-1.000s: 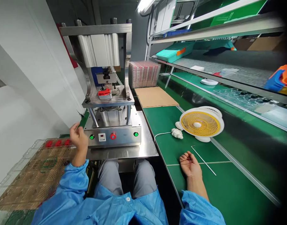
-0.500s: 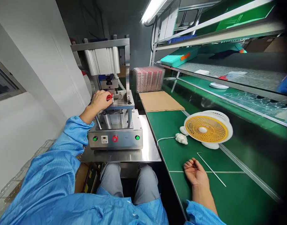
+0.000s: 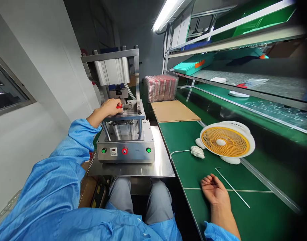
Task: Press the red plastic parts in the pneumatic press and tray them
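My left hand (image 3: 110,107) reaches out onto the platen of a small metal press machine (image 3: 125,150), its fingers closed over a red part (image 3: 119,106) that sits on the platen under the press head. Only a bit of the red part shows past my fingers. My right hand (image 3: 215,191) rests palm up on the green bench mat (image 3: 193,167), fingers loosely curled and holding nothing, beside a thin white rod (image 3: 232,187). Blue sleeves cover both my arms.
A yellow and white table fan (image 3: 227,141) stands on the mat with its cord and a white wad (image 3: 197,151). A cardboard sheet (image 3: 174,111) and a stack of clear trays (image 3: 160,87) lie behind. Shelves run along the right; a white wall on the left.
My left hand rose from the tray at lower left, where it held a green piece, onto the press platen and closed over the red part. My right hand stayed put.
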Motion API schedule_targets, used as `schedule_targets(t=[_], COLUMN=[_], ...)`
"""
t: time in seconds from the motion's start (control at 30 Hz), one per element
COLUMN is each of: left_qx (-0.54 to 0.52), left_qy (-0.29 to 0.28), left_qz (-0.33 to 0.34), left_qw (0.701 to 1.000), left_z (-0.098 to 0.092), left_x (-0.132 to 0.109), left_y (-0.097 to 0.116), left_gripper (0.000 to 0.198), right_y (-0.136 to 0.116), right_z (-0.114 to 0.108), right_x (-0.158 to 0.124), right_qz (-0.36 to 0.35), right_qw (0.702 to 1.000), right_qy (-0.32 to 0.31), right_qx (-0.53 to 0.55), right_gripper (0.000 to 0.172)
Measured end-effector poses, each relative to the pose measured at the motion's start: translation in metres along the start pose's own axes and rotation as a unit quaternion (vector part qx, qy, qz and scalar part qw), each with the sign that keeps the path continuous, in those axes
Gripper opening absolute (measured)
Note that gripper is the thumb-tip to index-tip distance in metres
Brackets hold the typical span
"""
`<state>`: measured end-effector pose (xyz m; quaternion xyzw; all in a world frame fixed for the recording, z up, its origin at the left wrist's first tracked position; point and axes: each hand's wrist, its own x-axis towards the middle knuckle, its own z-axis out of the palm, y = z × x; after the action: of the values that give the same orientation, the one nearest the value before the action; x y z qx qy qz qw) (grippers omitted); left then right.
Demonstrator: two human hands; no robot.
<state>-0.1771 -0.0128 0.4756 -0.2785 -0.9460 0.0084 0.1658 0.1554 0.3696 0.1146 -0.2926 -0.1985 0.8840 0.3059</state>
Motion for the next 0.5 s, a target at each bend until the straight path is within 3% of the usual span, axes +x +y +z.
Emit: schedule_targets(t=[0.17,0.3,0.5], left_qx=[-0.030,-0.089,-0.238], left_qy=[0.033,0.063,0.146], left_qz=[-0.028,-0.051,-0.007], left_qw=[0.999,0.993,0.960], left_z=[-0.001,-0.005,0.005], left_x=[-0.015,-0.044,-0.107], left_y=[0.008,0.006,-0.016], left_gripper=[0.023,0.018,0.045], right_y=[-0.001,-0.002,-0.001], right_z=[0.003,0.010,0.011], right_x=[-0.001,-0.006,-0.006], right_qz=[0.001,0.010,0.001], right_qw=[1.000,0.999,0.999], right_qy=[0.004,0.034,0.054], right_qx=[-0.003,0.009,-0.008], right_gripper=[0.015,0.011,0.008])
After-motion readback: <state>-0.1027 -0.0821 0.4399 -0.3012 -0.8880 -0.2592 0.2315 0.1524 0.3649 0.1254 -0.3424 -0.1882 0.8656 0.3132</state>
